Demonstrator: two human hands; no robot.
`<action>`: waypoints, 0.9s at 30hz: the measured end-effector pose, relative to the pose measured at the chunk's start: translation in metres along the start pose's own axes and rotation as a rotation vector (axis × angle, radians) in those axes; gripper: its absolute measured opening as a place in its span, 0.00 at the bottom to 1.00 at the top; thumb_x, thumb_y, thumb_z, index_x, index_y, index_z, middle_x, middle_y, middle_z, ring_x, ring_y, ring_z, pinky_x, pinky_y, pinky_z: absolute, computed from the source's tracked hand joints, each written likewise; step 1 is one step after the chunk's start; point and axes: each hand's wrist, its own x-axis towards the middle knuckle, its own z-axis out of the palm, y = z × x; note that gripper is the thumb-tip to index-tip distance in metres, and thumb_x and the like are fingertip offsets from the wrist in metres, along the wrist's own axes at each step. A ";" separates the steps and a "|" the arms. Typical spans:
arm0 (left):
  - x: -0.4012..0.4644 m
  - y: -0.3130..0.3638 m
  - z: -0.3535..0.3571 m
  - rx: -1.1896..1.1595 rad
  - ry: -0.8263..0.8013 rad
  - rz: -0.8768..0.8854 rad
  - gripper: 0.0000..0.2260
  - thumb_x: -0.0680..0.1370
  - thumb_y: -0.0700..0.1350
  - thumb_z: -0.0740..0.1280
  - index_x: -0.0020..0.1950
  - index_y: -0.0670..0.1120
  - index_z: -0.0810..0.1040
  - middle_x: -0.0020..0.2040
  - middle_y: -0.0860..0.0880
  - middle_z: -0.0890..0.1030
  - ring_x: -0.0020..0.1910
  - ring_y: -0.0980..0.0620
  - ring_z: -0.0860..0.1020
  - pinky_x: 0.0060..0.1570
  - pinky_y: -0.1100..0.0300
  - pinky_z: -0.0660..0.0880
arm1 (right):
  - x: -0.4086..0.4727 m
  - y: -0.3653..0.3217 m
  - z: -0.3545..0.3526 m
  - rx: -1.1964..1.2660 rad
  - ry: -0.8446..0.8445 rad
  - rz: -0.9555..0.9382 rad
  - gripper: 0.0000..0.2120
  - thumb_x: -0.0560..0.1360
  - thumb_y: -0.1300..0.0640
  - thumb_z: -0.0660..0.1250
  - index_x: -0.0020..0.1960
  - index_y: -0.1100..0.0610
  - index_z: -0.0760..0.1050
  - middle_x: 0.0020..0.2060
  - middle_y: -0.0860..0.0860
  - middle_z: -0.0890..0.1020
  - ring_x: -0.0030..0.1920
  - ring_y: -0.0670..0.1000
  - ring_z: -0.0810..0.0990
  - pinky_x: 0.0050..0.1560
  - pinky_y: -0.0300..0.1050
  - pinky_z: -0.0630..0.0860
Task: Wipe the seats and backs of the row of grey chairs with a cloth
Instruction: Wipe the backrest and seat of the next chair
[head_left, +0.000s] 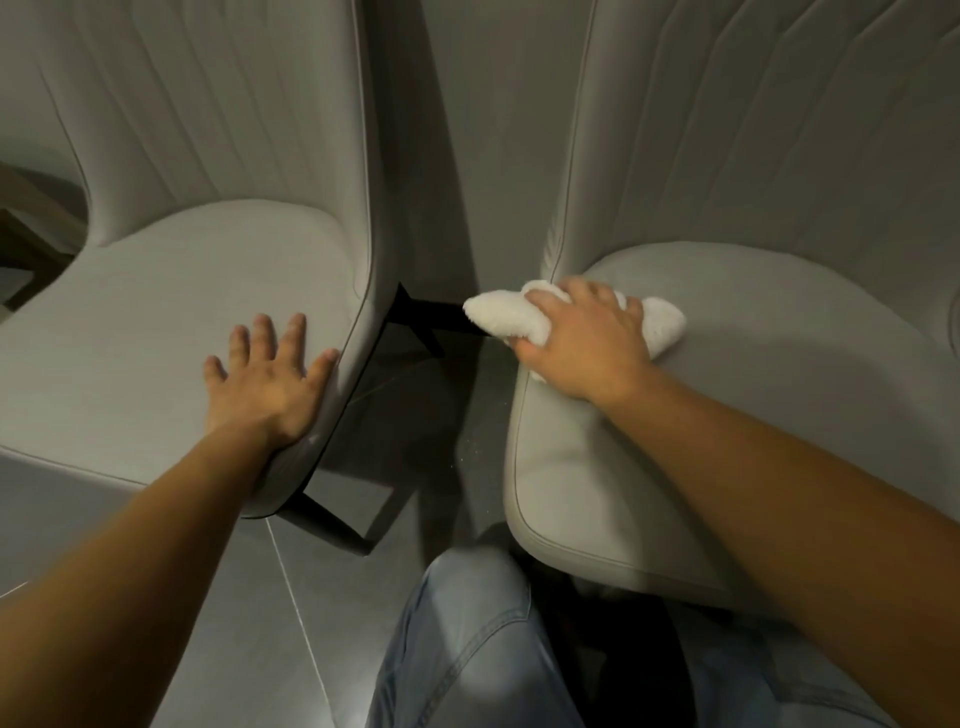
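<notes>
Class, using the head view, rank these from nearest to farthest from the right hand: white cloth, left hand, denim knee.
1. White cloth: gripped under the right hand on the right chair's seat.
2. Denim knee: below, on the floor between the chairs.
3. Left hand: flat on the left chair's seat.

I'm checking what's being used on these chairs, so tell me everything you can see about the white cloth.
The white cloth looks like thick, fluffy terry towelling, bunched into a rough wad rather than spread flat. It lies on the seat of the right-hand chair, near the seat's back left corner. The right hand presses on its middle, fingers curled over it, so both ends stick out. One end overhangs the seat edge toward the gap between the chairs.
</notes>
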 end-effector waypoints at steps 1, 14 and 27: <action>0.000 0.000 0.000 -0.003 0.004 -0.002 0.37 0.73 0.75 0.34 0.79 0.61 0.42 0.81 0.49 0.44 0.78 0.45 0.43 0.73 0.39 0.44 | 0.009 0.002 0.001 0.009 0.015 0.014 0.27 0.74 0.29 0.56 0.69 0.37 0.70 0.63 0.50 0.74 0.65 0.58 0.71 0.65 0.65 0.65; -0.001 0.004 0.000 0.004 0.020 0.003 0.35 0.74 0.74 0.36 0.79 0.60 0.43 0.81 0.48 0.45 0.78 0.45 0.44 0.72 0.38 0.46 | -0.145 -0.028 -0.002 0.085 0.026 -0.300 0.26 0.70 0.32 0.62 0.63 0.41 0.78 0.63 0.50 0.75 0.65 0.59 0.72 0.64 0.65 0.64; 0.000 0.002 -0.001 0.026 0.002 0.004 0.37 0.73 0.74 0.34 0.79 0.60 0.42 0.81 0.48 0.44 0.78 0.44 0.43 0.72 0.37 0.45 | -0.022 0.002 -0.002 -0.021 -0.041 -0.046 0.32 0.72 0.27 0.52 0.72 0.36 0.66 0.69 0.49 0.72 0.69 0.58 0.67 0.67 0.64 0.62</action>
